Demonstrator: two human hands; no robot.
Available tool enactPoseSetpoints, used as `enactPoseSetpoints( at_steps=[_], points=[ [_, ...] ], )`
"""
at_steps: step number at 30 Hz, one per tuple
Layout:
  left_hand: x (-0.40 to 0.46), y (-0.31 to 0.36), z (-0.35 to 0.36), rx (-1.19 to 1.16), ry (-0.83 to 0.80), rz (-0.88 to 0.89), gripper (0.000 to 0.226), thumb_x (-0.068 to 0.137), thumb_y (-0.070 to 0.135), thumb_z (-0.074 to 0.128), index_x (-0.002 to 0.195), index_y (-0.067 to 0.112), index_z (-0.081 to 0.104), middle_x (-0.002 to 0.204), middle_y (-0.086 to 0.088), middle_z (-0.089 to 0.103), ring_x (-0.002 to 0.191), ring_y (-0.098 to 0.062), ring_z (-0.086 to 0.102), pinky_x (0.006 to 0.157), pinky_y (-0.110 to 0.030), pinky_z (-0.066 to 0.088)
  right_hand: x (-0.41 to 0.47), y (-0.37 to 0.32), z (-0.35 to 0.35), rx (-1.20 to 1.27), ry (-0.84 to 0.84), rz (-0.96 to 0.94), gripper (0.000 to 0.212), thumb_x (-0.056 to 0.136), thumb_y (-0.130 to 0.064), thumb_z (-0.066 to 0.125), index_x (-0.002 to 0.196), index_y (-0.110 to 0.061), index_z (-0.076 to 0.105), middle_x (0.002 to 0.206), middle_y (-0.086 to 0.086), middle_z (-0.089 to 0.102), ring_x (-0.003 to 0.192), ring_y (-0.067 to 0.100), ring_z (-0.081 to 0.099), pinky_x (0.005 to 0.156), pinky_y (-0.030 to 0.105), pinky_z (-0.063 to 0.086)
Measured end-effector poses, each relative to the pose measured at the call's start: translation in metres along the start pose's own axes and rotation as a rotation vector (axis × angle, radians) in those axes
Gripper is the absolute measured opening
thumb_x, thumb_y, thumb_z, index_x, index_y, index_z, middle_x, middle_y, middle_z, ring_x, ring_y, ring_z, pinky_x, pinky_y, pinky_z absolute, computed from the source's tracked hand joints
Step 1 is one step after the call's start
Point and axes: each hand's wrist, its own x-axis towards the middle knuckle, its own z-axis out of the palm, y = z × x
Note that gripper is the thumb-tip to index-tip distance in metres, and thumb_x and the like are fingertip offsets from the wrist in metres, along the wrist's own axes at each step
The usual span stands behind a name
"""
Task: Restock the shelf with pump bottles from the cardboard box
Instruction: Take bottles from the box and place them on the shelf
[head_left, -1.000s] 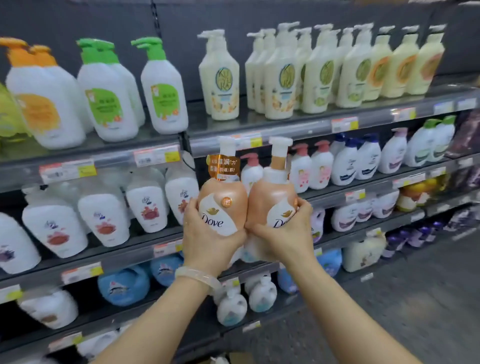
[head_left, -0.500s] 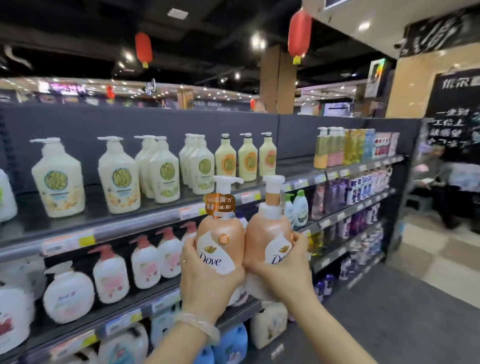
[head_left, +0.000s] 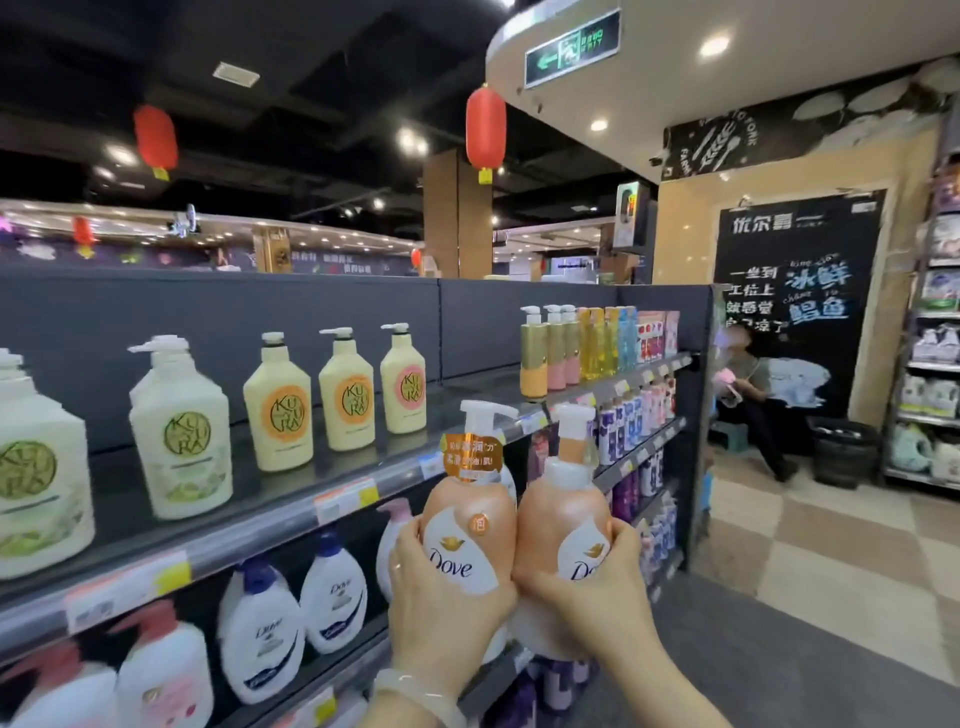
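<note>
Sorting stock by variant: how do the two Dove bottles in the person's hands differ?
The left bottle wears an orange tag round its pump neck; the right bottle has none. The left bottle's Dove label faces the camera in full, with a round orange sticker; the right bottle's label is partly covered by the right hand. Both are peach with white pumps, upright, touching; the left hand grips the tagged one.

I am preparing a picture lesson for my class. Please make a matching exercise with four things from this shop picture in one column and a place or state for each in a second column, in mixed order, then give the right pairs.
Things
1. left hand
2. right hand
3. red lantern
4. cream Kura bottles

Places or states
A. hangs from the ceiling
B. stand on the top shelf
C. grips the Dove bottle with the orange neck tag
D. grips the Dove bottle without a tag

Pairs: 1-C, 2-D, 3-A, 4-B
</note>
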Motion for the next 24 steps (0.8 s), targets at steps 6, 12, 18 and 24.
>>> enactPoseSetpoints(
  at_steps=[6,12,18,24],
  points=[
    [0.099,0.003,0.081,-0.017,-0.003,0.043,0.105,0.048,0.036,0.082,0.135,0.026,0.025,0.136,0.000,0.038,0.124,-0.020,0.041,0.087,-0.025,0.032,0.125,0.005,0.005,0.034,0.019,-0.050,0.109,0.040,-0.039,0.086,0.129,-0.024,0.025,0.107,-0.002,0.049,0.094,0.019,0.053,0.072,0.033,0.044],
    [0.178,-0.007,0.146,0.006,0.039,0.084,0.103,0.051,0.035,0.083,0.135,0.026,0.024,0.136,0.003,0.037,0.124,-0.019,0.040,0.086,-0.024,0.029,0.230,0.016,0.018,0.035,-0.011,-0.095,0.113,0.033,-0.048,0.078,0.130,-0.022,0.026,0.114,0.002,0.050,0.097,0.021,0.051,0.078,0.033,0.042],
    [0.261,-0.011,0.199,0.036,0.230,0.103,0.101,0.051,0.027,0.086,0.134,0.020,0.029,0.130,-0.003,0.041,0.120,-0.024,0.043,0.090,-0.032,0.039,0.358,0.024,0.053,0.070,-0.184,-0.214,0.105,0.035,-0.044,0.081,0.123,-0.022,0.029,0.114,0.000,0.052,0.103,0.021,0.056,0.087,0.042,0.049],
    [0.323,-0.011,0.235,0.109,0.470,0.033,0.100,0.047,0.027,0.089,0.130,0.020,0.032,0.122,0.000,0.045,0.113,-0.024,0.048,0.088,-0.034,0.043,0.462,0.020,0.095,0.125,-0.436,-0.311,0.097,0.048,-0.030,0.091,0.124,-0.021,0.031,0.105,-0.009,0.050,0.102,0.019,0.055,0.085,0.039,0.049]
  ],
)
